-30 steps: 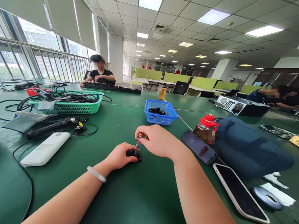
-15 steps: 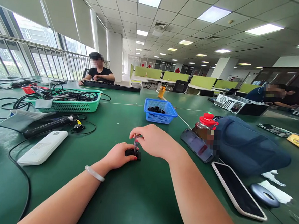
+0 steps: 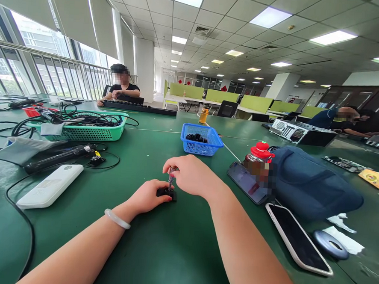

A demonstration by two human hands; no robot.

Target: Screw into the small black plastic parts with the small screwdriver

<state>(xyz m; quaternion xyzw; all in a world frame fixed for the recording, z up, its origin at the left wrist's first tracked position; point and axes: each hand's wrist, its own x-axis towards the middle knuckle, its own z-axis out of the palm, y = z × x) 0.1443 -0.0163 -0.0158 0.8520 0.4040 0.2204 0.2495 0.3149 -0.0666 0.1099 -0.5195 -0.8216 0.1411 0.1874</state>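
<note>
My left hand [image 3: 147,196] is closed on a small black part [image 3: 167,193] that rests on the green table [image 3: 170,252]. My right hand [image 3: 192,174] grips a small screwdriver [image 3: 171,177] upright, with its tip down on that black part. A pale bangle [image 3: 117,219] circles my left wrist. Both forearms reach in from the bottom edge.
Behind the hands stands a blue basket [image 3: 201,139] of dark parts. A green basket [image 3: 81,126] of cables, a black tool [image 3: 58,156] and a white device [image 3: 50,185] lie left. Two phones [image 3: 298,238], a red-capped jar [image 3: 259,157] and a blue bag [image 3: 312,184] lie right. Other people sit at the far edges.
The view has drifted slightly, so the hands sit a little further left and up. My right hand has sunk lower on the screwdriver; the grips are unchanged.
</note>
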